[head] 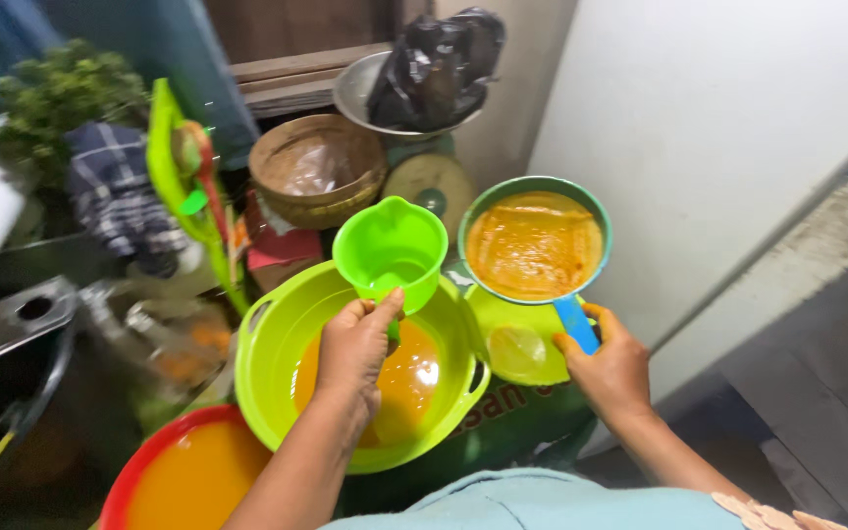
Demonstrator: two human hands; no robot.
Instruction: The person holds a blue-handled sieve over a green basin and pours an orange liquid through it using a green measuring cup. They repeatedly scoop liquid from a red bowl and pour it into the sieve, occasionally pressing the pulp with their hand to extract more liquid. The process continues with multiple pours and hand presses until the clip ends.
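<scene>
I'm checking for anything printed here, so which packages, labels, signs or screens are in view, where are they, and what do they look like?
Green sack: under the green basin, by the right hand; pale orange printing, partly hidden.
Black plastic bag: bunched, glossy, in a metal bowl at the top.
Weighing scale dial: round, pale face, below that bowl.
No screens or signs.

Open air to the right, along the pale flat wall [728, 128]. Centre is crowded: large lime-green plastic basin [269, 378] of orange liquid, small green plastic jug [392, 245] over it, round green-rimmed saucepan [534, 245] just beside. Woven brown basket [316, 172] and metal bowl with black bag [434, 69] block behind. Red-rimmed tub [149, 461] closes the lower left.
</scene>
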